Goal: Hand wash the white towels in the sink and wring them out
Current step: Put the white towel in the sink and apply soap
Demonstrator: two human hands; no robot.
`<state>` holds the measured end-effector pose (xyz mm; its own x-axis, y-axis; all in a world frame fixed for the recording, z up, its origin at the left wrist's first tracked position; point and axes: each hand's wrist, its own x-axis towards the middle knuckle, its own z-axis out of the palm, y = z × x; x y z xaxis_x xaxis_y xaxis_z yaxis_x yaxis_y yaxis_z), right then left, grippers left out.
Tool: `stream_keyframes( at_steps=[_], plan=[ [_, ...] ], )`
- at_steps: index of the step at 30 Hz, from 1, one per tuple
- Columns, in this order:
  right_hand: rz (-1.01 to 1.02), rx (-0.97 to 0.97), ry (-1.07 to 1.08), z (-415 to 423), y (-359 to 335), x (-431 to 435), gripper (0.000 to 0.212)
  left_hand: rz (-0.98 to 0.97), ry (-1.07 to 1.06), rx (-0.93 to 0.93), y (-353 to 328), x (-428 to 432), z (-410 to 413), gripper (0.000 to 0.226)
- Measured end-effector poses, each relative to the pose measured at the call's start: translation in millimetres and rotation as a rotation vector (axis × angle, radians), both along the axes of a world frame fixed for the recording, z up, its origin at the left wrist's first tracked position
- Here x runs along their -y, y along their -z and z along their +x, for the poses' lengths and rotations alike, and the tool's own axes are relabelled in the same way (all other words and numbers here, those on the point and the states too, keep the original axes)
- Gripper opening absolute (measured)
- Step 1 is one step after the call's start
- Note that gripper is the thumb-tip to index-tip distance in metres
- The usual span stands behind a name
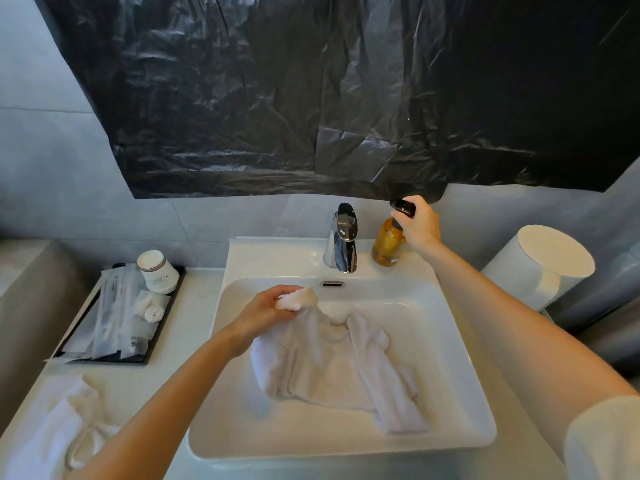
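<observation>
Bathroom vanity, grey tiled wall behind, with a black plastic sheet point(311, 98) hung above the basin. One white towel point(332, 362) lies crumpled in the sink point(433, 341), spread across the middle and right of the bowl. The left hand point(266, 306) pinches a bunched corner of it and lifts that corner clear near the back left wall. The right hand point(420, 223) is curled over the black pump head of the amber soap bottle point(386, 245), which stands on the rear ledge just beside the tap point(343, 237). No stream shows from the tap, and I cannot tell whether the cloth is wet.

By my reading the wash is at its start: soap is about to go on, while scrubbing, rinsing and wringing remain to be done. A second towel point(52, 427) lies heaped on the surface point(201, 306) at the near left, apart from the bowl; whether it is already washed I cannot tell.

For room, the bowl is wide and shallow, with bare basin in front of and left of the cloth. The rear ledge is tight: tap and bottle stand close together. A black tray point(162, 323) of packets and paper cups point(157, 271) sits near the left rim, and a white canister point(543, 265) stands to the right, so elbows have less freedom sideways than toward the near edge.
</observation>
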<state>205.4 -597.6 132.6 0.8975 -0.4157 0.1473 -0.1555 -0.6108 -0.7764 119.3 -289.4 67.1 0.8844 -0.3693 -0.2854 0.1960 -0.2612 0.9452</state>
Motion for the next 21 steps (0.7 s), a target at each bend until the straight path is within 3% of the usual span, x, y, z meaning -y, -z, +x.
stream_keyframes(
  at_steps=[10,15,21],
  plan=[
    [0.131,-0.031,0.008,8,18,-1,0.036,-0.008,-0.029,-0.016,-2,0,-2,0.049],
    [0.257,0.04,0.045,-18,16,-13,0.062,0.009,-0.048,-0.002,-3,-2,-7,0.043],
    [0.444,0.069,0.097,-99,55,-60,0.011,0.067,-0.07,0.029,-7,0,-19,0.042]
  ],
)
